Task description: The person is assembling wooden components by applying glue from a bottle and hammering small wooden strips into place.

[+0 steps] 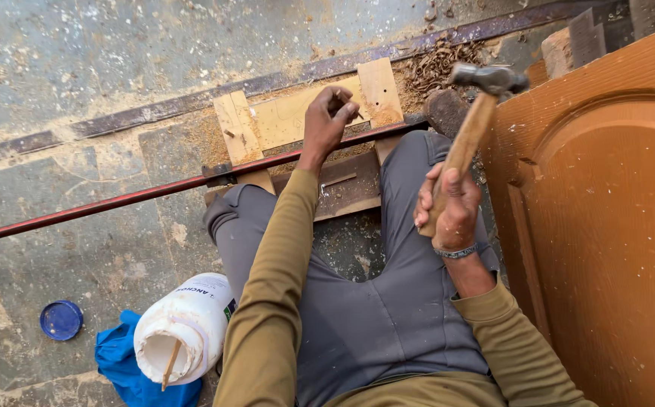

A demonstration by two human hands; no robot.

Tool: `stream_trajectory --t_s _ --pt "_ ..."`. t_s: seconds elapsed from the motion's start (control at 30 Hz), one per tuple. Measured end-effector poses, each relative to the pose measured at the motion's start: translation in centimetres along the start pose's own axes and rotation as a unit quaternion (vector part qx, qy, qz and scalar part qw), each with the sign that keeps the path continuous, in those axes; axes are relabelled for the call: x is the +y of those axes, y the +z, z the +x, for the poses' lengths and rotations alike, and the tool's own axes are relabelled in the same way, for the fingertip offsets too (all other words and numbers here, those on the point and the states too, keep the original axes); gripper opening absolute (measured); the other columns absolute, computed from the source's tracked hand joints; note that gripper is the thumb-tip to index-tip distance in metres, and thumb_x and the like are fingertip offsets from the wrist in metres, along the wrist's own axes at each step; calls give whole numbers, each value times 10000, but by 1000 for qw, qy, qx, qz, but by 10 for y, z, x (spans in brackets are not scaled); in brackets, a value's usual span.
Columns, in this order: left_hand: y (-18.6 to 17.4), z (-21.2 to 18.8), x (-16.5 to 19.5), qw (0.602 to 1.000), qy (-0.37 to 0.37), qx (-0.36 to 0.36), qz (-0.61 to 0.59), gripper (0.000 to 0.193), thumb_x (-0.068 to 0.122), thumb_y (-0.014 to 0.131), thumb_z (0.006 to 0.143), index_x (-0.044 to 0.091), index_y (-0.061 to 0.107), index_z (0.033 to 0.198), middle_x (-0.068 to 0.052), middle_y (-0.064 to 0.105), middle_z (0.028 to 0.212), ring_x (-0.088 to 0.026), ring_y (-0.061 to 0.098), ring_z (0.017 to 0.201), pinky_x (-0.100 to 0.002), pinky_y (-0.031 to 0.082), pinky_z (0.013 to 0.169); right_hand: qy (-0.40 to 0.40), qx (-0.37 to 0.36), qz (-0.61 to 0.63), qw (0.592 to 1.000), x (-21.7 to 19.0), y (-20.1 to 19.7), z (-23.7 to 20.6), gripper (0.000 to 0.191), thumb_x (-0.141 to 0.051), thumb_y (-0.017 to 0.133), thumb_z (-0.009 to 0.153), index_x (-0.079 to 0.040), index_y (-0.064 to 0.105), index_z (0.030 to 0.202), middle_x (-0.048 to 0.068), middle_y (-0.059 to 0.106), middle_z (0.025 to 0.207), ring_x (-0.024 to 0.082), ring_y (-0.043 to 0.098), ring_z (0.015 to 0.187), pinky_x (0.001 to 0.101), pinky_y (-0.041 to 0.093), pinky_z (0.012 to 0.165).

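A small nail (340, 100), barely visible, is pinched between the fingers (346, 111) of the left hand (327, 120) and held against a pale wooden frame (289, 117) lying on the floor (78, 60). A hammer (469, 128) is gripped by the closed fingers (427, 197) of the right hand (448, 203), its wooden handle slanting upward and its metal head raised to the right of the frame. A red metal bar (116, 200) is laid across the frame's near edge. Right of the frame, an orange wooden door (614, 211) is seen. Well apart from the frame, lower left, a white plastic jar (184, 324) rests on blue cloth (120, 362), a blue lid (61, 319) beside it.
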State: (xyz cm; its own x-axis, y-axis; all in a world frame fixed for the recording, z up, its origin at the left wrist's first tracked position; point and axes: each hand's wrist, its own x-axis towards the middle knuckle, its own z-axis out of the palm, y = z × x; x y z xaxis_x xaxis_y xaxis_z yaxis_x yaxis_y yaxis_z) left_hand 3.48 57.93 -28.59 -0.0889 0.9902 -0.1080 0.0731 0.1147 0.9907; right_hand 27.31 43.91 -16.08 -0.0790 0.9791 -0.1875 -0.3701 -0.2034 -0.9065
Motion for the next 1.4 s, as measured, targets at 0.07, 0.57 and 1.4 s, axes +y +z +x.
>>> stream_trajectory --t_s 0.07,0.57,1.4 --pt "9 21 -3 999 30 9 -12 191 94 735 925 37 649 1086 -90 772 941 -154 760 877 -305 636 778 -5 15 20 1000 0 -2 1 446 -490 538 1089 -47 492 1106 60 515 724 130 517 512 292 476 464" --pt "51 90 -37 988 128 -52 65 147 22 671 959 71 608 1082 -84 792 980 -188 795 959 -340 657 795 78 27 27 996 10 7 32 427 -450 506 1104 -23 508 1121 86 524 723 130 512 518 292 480 471" --pt "52 89 -50 935 304 -46 178 156 43 777 893 54 723 1039 -94 724 885 -281 682 829 -420 560 742 -27 -60 -596 800 -41 -49 125 452 -175 680 1005 80 582 1365 190 714 842 265 742 715 389 573 647"
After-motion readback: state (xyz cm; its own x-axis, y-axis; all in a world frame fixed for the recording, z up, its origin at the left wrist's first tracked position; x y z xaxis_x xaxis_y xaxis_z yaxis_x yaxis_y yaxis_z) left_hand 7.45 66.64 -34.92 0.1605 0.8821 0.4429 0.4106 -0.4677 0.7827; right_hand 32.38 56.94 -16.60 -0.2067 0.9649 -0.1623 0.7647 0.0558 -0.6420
